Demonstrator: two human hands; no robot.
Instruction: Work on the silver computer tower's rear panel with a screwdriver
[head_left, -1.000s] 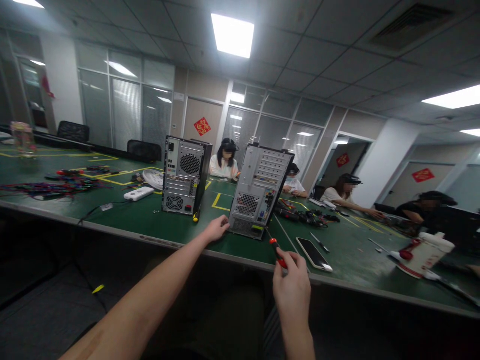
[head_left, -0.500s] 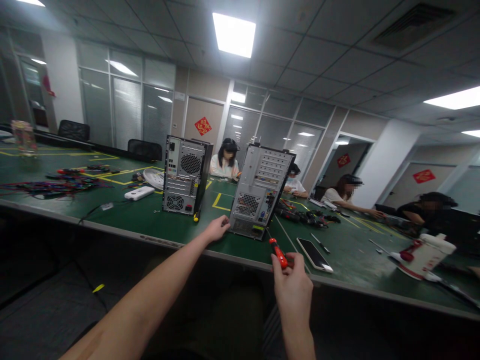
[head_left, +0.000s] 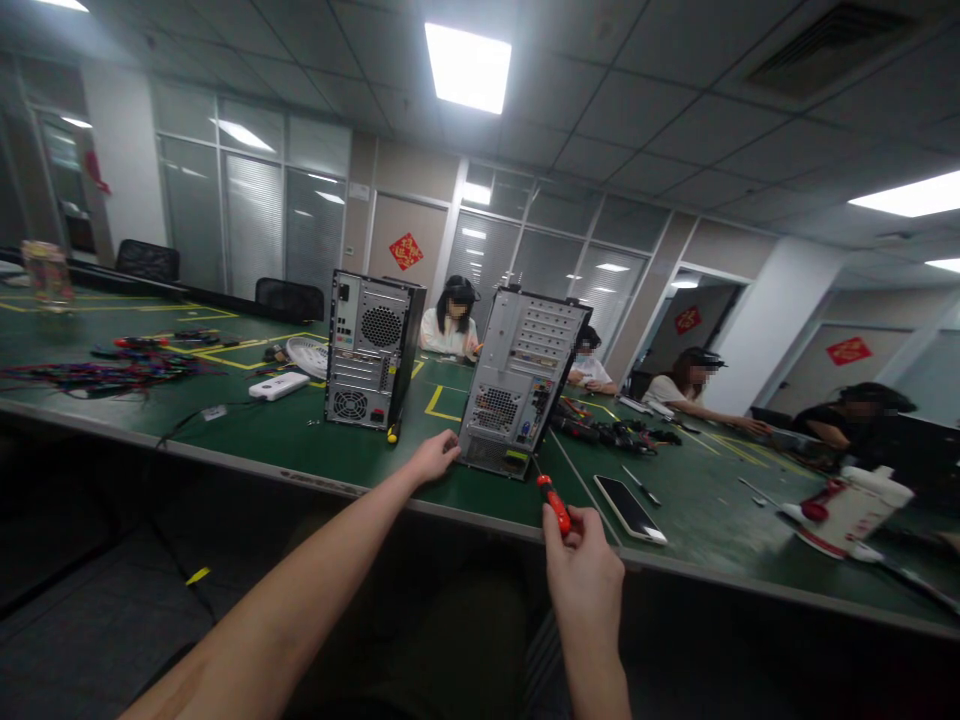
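A grey computer tower [head_left: 497, 385] stands upright on the green table with its back panel of ports and vents towards me. My left hand [head_left: 435, 456] is closed at its lower left edge, fingers bent against the metal. Pinched in my right hand [head_left: 586, 565] is a red and black screwdriver [head_left: 553, 503], its shaft pointing up at the tower's lower right corner. The tip is too small to make out, so I cannot tell whether it touches a screw. To the left stands a second computer tower [head_left: 367, 350], apart from both hands.
A phone [head_left: 630, 508] lies right of my right hand, a metal tool [head_left: 640, 486] beside it. A yellow-ended screwdriver [head_left: 393, 434] is by the second tower. Cables [head_left: 112, 368], a white power strip [head_left: 279, 386] and a white cup [head_left: 851, 512] occupy the table. Several people sit across.
My right hand and the screwdriver have shifted very slightly left. My left hand and both towers keep their places.
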